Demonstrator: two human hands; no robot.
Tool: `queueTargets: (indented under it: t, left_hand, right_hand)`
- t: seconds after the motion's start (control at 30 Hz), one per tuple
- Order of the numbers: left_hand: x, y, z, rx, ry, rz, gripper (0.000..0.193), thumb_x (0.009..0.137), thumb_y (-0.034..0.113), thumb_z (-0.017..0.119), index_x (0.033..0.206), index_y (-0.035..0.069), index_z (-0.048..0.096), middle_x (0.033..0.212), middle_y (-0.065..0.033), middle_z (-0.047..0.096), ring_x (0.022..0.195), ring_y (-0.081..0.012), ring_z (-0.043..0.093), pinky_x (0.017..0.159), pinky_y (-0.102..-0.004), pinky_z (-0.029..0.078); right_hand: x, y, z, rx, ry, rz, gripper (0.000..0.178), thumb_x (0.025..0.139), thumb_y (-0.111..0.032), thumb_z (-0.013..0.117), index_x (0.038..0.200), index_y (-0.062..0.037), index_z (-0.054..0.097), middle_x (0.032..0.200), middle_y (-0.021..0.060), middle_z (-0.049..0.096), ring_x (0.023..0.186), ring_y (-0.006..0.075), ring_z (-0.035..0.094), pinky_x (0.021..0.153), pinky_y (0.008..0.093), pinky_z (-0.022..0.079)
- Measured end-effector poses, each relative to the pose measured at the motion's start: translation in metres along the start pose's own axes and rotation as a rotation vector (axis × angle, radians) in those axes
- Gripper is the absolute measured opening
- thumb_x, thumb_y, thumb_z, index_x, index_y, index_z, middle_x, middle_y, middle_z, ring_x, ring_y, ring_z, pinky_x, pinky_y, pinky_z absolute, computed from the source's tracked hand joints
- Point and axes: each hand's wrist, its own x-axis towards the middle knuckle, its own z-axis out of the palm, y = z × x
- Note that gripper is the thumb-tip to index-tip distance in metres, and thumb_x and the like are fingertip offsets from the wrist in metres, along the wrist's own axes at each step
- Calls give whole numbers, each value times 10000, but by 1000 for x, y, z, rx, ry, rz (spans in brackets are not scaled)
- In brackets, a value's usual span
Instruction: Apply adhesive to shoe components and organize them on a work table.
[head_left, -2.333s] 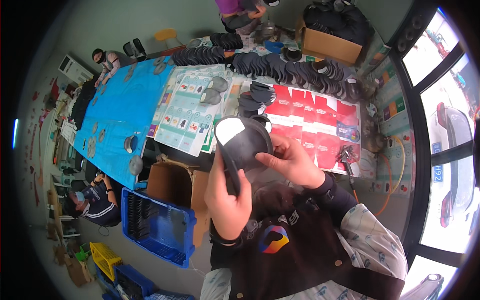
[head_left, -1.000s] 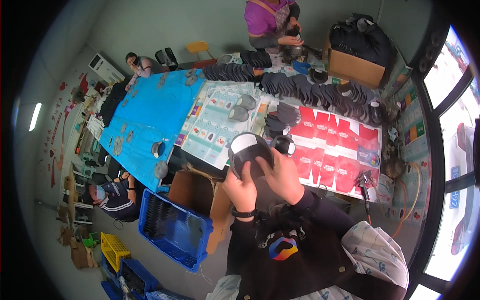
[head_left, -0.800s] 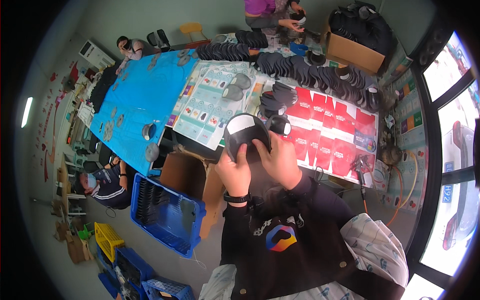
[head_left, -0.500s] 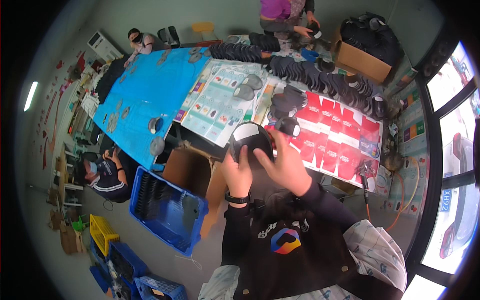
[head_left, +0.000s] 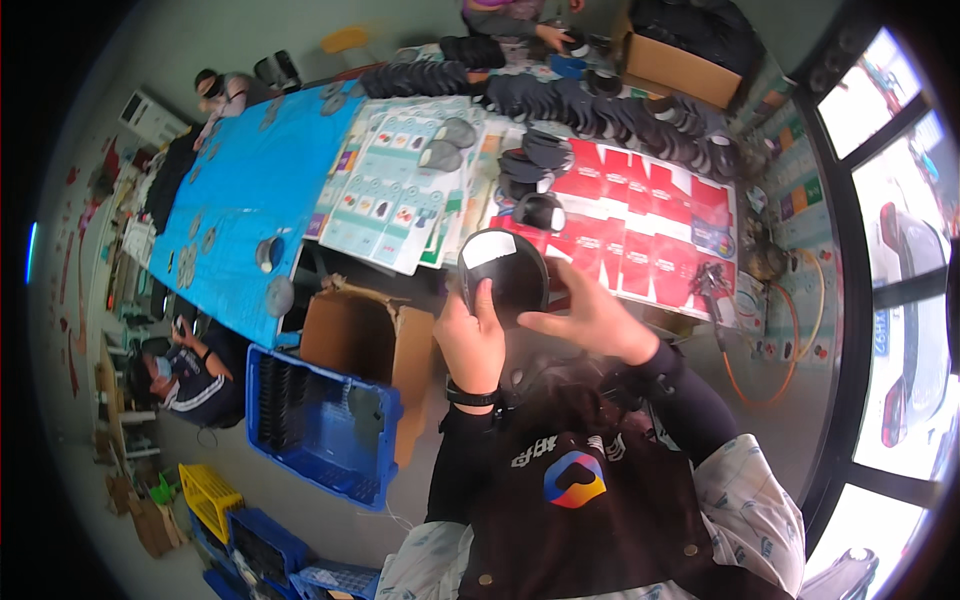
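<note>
My left hand (head_left: 470, 345) grips a black, rounded, cup-like piece (head_left: 515, 285) with a white patch near its top, the thumb pressed on its front. Close to the piece's lower right edge is my right hand (head_left: 595, 318), its thumb and fingers spread apart; I cannot tell if the fingertips touch. Just beyond lies a similar dark piece (head_left: 540, 210) on the red printed sheets (head_left: 625, 240). Behind it is a small stack of dark pieces (head_left: 535, 160).
Long rows of nested dark pieces (head_left: 600, 112) line the table's far side. A blue-covered table (head_left: 250, 170) extends left. Below it stand an open cardboard box (head_left: 410, 370) and a blue crate (head_left: 320, 450). A spray gun (head_left: 712, 285) with an orange hose hangs right. Other people sit or work nearby.
My right thumb has drawn down from the middle of the black piece, and the right hand has opened wider. My left hand keeps its hold. The whole view has shifted.
</note>
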Motion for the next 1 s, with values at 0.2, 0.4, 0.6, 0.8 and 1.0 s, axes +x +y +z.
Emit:
queueTargets:
  t: [0.2,0.4,0.6,0.8,1.0]
  left_hand:
    - [-12,0,63,120,-191,117,337,982,264,673,1162,-20,645,959,-254,708,879,-448,684,742,-473,536]
    - [-15,-42,142,-14,-313,4,284,959,257,676,1054,-11,674,915,-278,695,893,-486,664,730,-520,528]
    - [-6,-183,185,127,-562,-271,386,953,362,674,940,-24,683,847,-256,689,795,-442,680,677,-468,509]
    - [-36,-274,203,-178,-531,-712,288,950,222,706,1028,-55,705,860,-88,739,772,-124,634,690,-354,512]
    - [-41,-252,234,-144,-578,-784,247,955,173,712,1096,-29,716,942,-62,749,848,-123,648,758,-335,522]
  right_hand:
    - [1,69,-19,-65,304,140,351,906,-86,703,1223,45,635,985,218,745,953,337,739,827,381,557]
    - [-11,122,-87,-430,181,348,461,908,-198,721,1285,40,601,1052,277,711,1029,449,680,875,445,552]
    - [-107,244,-267,-835,166,432,549,836,-235,783,1259,35,563,1250,258,603,1207,414,575,1014,492,507]
    - [-189,352,-339,-1082,171,737,754,722,-227,852,1321,-1,454,1349,247,487,1301,450,477,1029,502,507]
    - [-176,385,-339,-1212,195,738,700,701,-213,878,1246,-40,474,1226,186,519,1039,381,660,761,423,617]
